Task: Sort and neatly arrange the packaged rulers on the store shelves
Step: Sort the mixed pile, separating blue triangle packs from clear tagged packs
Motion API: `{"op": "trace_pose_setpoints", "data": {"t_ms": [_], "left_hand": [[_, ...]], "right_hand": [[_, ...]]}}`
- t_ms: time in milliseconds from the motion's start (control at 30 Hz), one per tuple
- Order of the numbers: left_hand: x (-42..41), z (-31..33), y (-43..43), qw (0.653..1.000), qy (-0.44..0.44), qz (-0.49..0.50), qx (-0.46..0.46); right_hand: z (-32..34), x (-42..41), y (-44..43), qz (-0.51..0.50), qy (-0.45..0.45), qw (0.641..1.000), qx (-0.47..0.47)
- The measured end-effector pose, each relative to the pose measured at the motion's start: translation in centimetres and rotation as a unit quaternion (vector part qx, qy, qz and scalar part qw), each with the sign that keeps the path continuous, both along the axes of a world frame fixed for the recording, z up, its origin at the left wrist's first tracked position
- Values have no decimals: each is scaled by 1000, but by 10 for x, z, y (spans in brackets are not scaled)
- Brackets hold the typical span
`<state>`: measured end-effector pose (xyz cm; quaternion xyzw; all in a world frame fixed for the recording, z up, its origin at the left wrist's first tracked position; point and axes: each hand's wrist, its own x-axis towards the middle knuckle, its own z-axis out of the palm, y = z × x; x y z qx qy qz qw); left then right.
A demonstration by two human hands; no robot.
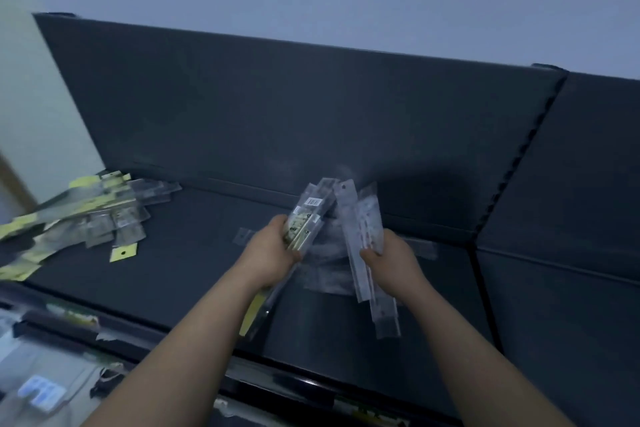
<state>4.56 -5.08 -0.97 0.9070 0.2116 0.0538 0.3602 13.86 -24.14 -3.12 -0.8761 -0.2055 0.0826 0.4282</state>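
Packaged rulers are found in four places on the dark shelf. Your left hand grips one bundle of rulers in clear sleeves, with yellow card showing below the wrist; the fingers are curled round it and the count inside cannot be read. Your right hand holds at least two clear ruler packs, fanned and upright, thumb pressed on their front face with the other fingers wrapped behind. The tops of both handfuls meet just in front of the shelf's back panel. Beneath your hands, several flat clear packs lie overlapping on the shelf; blur prevents a firm count. Well apart, at the shelf's left end, one loose heap of rulers with yellow headers lies crossed and disordered, with one yellow header lying at its near edge. One lower shelf at bottom left carries blurred goods that cannot be identified
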Motion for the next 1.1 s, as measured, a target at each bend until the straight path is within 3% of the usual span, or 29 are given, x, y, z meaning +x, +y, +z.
{"op": "trace_pose_setpoints", "data": {"t_ms": [433,833,1000,1100], "left_hand": [[-79,19,170,986,-2,168,21],[-95,-1,355,985,65,142,68],[-94,-24,377,979,103,109,142],[-98,-31,383,972,132,98,168]], "right_hand": [[13,-40,204,88,9,996,-14],[-8,-71,402,62,107,992,8],[-26,-78,418,50,47,988,-141],[-27,-80,421,69,39,983,-163]]}}
